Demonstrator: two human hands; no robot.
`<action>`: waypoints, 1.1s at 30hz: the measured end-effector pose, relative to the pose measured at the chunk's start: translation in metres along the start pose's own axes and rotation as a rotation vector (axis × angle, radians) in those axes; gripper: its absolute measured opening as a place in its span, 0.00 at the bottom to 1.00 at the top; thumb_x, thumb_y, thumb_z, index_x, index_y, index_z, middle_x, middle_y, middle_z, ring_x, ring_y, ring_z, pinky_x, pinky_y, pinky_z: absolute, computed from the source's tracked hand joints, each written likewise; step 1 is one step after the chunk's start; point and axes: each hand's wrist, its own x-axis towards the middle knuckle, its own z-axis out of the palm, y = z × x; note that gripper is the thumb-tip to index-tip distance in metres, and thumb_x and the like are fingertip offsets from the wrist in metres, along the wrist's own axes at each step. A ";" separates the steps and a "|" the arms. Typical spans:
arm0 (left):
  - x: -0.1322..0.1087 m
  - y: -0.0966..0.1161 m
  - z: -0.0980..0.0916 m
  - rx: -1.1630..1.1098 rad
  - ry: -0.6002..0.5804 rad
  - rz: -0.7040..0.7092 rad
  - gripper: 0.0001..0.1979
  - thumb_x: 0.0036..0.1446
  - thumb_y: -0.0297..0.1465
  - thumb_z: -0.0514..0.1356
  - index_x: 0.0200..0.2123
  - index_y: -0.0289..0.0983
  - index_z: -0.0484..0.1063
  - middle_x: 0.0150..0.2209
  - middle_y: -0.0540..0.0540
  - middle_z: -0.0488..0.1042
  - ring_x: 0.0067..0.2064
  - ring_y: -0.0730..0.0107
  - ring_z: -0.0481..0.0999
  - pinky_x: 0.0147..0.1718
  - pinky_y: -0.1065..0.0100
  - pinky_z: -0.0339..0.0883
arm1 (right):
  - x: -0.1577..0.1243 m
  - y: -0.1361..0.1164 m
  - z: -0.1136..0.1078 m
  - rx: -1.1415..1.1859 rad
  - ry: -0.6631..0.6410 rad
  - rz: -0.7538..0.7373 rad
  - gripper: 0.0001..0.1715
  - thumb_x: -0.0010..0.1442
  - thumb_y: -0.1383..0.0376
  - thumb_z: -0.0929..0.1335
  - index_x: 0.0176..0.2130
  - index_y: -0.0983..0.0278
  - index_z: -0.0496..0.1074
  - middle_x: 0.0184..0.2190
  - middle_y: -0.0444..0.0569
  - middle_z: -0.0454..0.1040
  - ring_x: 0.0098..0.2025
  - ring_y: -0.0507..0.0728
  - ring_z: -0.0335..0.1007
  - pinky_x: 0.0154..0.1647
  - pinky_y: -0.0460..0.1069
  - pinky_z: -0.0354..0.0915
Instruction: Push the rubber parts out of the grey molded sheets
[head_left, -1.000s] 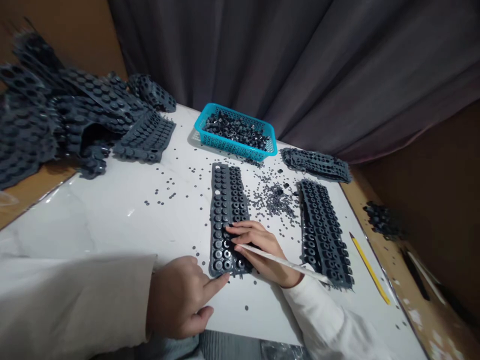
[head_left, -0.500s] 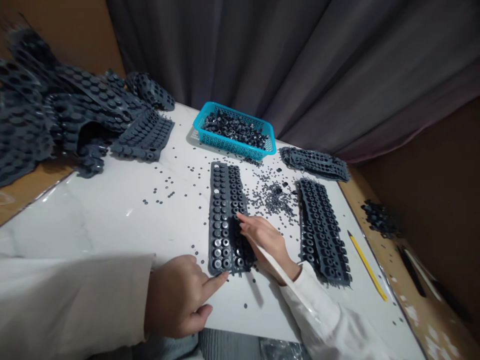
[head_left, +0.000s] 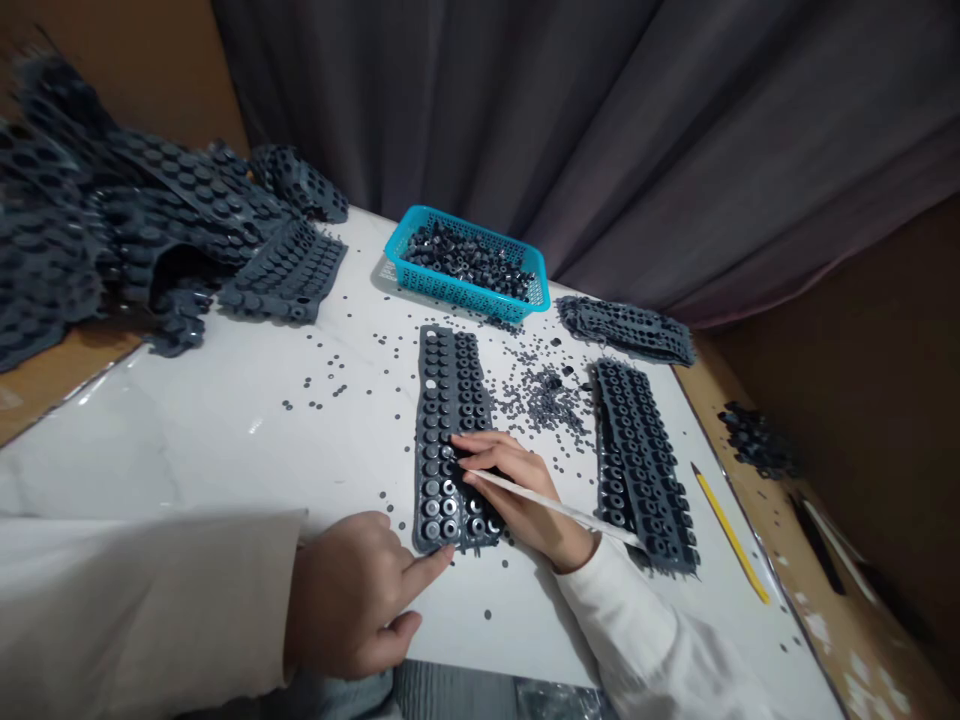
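Note:
A dark grey rubber sheet (head_left: pixel 439 410) with rows of round ring-shaped bumps lies lengthwise in front of me on the white table. My right hand (head_left: pixel 525 490) is closed around a thin white stick-like tool (head_left: pixel 559 507), over the sheet's middle rows. Its fingertips are at the bumps, and the tool's working tip is hidden there. My left hand (head_left: pixel 364 590) holds nothing. Its index finger reaches out to touch the sheet's near edge, the thumb is apart, and the other fingers are curled under.
Behind the sheet stands a blue basket (head_left: pixel 465 292) of small dark rubber pieces. Tiny dark discs (head_left: pixel 551 400) are scattered on the table. To the right lie stacked sheets (head_left: pixel 649 470), a folded sheet (head_left: pixel 626 328) and a yellow pencil (head_left: pixel 731 535). More sheets (head_left: pixel 195 220) are heaped at left.
My right hand has shifted slightly left and down across the sheet, and the white tool has swung to a flatter angle. My left hand stays at the near edge.

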 end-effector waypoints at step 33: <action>-0.005 0.005 0.006 0.022 0.052 -0.043 0.32 0.45 0.27 0.54 0.57 0.30 0.57 0.26 0.47 0.75 0.24 0.59 0.72 0.27 0.58 0.63 | 0.016 0.028 -0.006 -0.333 -0.145 -0.241 0.09 0.64 0.70 0.63 0.43 0.59 0.70 0.52 0.52 0.72 0.49 0.58 0.70 0.48 0.56 0.69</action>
